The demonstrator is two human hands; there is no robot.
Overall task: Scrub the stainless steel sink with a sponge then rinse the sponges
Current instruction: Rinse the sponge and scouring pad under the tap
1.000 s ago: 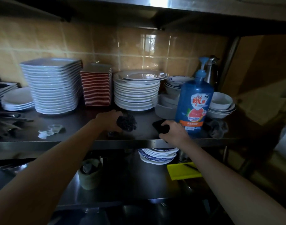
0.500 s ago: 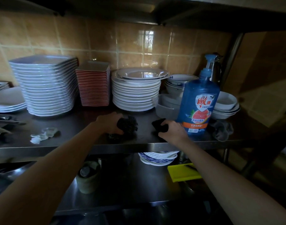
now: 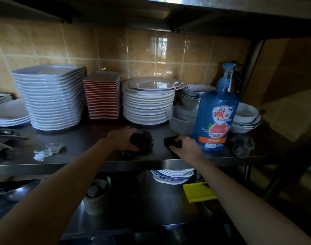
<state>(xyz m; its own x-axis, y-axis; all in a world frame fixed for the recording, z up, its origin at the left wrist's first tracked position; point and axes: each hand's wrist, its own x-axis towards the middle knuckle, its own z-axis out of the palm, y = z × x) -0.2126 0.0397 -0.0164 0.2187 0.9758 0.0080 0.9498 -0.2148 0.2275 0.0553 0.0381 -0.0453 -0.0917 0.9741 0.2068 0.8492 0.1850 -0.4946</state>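
On the steel shelf [image 3: 80,156] my left hand [image 3: 122,137] grips a dark, rough scouring pad [image 3: 143,140] that rests on the shelf surface. Just to its right my right hand [image 3: 187,147] holds a flat black sponge [image 3: 171,141] down on the shelf, fingers curled over it. Both arms reach in from the bottom of the view. The sink is not in view.
A blue dish soap bottle [image 3: 215,117] stands right beside my right hand. Behind are stacks of white plates [image 3: 52,98], red-rimmed dishes [image 3: 102,96], round plates [image 3: 149,103] and bowls [image 3: 245,116]. A grey rag [image 3: 243,145] lies right; a yellow item [image 3: 198,191] sits below.
The left hand has lowered the scouring pad onto the shelf. The right hand has stayed on the black sponge. The camera has shifted a little.
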